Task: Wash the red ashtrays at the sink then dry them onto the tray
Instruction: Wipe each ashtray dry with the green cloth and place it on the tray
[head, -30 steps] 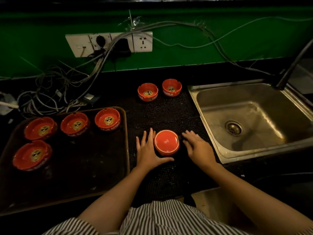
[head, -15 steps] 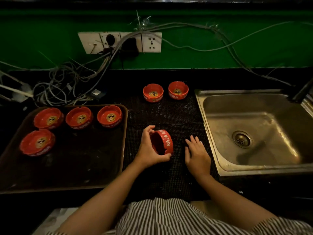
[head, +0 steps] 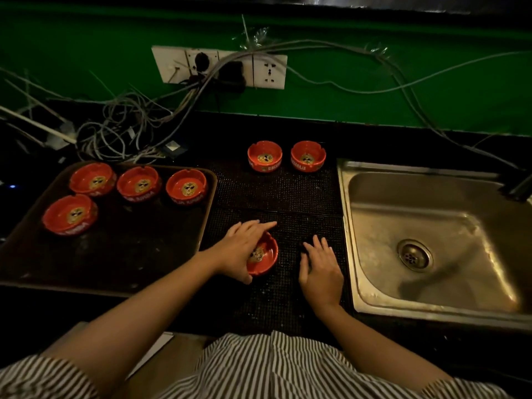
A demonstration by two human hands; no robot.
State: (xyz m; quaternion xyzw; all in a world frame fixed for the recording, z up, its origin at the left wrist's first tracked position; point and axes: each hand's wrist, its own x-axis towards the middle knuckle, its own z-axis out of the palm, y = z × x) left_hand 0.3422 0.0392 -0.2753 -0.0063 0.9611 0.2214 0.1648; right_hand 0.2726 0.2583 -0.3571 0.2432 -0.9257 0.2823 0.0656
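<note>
Red ashtray (head: 263, 254) sits bowl-up, tilted, on the dark mat left of the sink (head: 431, 240), left hand (head: 240, 249) clasping its rim, probably to carry it to the tray (head: 115, 246). Right hand (head: 321, 272) lies flat, fingers spread, holding nothing, nearer the sink. Four ashtrays (head: 138, 184) fill the tray's far side, two more (head: 286, 156) wait behind the mat; path clear.

Dark counter (head: 374, 139), mesh mat (head: 276, 194) (black), tray (head: 115, 254), cables (head: 121, 131)
</note>
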